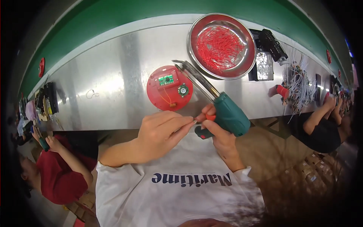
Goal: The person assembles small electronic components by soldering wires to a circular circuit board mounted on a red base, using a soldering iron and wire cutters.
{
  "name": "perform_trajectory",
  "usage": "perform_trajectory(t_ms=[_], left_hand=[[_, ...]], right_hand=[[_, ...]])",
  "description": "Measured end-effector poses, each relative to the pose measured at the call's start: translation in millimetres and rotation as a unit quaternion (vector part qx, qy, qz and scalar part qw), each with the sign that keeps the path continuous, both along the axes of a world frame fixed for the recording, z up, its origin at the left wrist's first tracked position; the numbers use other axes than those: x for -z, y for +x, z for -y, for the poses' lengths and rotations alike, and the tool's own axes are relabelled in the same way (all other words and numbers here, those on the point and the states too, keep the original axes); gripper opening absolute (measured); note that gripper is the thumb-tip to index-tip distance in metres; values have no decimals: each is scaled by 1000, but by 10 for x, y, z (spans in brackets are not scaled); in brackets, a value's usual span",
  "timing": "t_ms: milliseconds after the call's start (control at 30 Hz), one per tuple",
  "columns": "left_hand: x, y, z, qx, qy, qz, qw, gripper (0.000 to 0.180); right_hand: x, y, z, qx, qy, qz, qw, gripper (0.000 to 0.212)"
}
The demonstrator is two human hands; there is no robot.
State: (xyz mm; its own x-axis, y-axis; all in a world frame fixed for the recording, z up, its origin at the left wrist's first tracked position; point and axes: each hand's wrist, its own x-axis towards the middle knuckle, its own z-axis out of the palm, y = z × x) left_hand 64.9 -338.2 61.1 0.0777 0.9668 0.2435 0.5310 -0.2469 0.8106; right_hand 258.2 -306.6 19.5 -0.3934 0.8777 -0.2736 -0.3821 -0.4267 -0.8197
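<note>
My right hand [224, 142] is wrapped round a green soldering gun [232, 115], which points up and to the left. The gun's metal tip lies over the far right rim of a round red plastic housing [155, 92]. That housing holds a small green circuit board [166, 80], a round silvery part [183, 90] and thin orange wires [162, 97]. My left hand [159, 132] is closed in a pinch at the near side of the housing, its fingertips meeting those of my right hand. What sits between them is too small to make out.
A steel bowl [193, 53] of short red wires [219, 47] stands behind the gun. Right of it are black trays [261, 68] and a bundle of grey wires [300, 81]. A thin wire loop [92, 94] lies at left. People work on both sides of the metal bench [124, 49].
</note>
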Motion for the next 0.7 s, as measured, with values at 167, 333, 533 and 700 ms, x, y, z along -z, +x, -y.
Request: perform_trajectory(t_ms=[167,333,533,700], left_hand=[[174,4,169,-65,-21,60,996,13],[279,17,227,-74,-25,103,992,12],[441,-54,221,-272,-173,146,935,14],[557,-64,72,-231,-195,344,889,12]], right_hand=[[9,-203,-88,-36,13,25,999,30],[46,-250,-102,-62,40,76,994,32],[-55,-165,-184,-1,52,104,993,31],[-189,-149,-326,-12,95,130,987,33]])
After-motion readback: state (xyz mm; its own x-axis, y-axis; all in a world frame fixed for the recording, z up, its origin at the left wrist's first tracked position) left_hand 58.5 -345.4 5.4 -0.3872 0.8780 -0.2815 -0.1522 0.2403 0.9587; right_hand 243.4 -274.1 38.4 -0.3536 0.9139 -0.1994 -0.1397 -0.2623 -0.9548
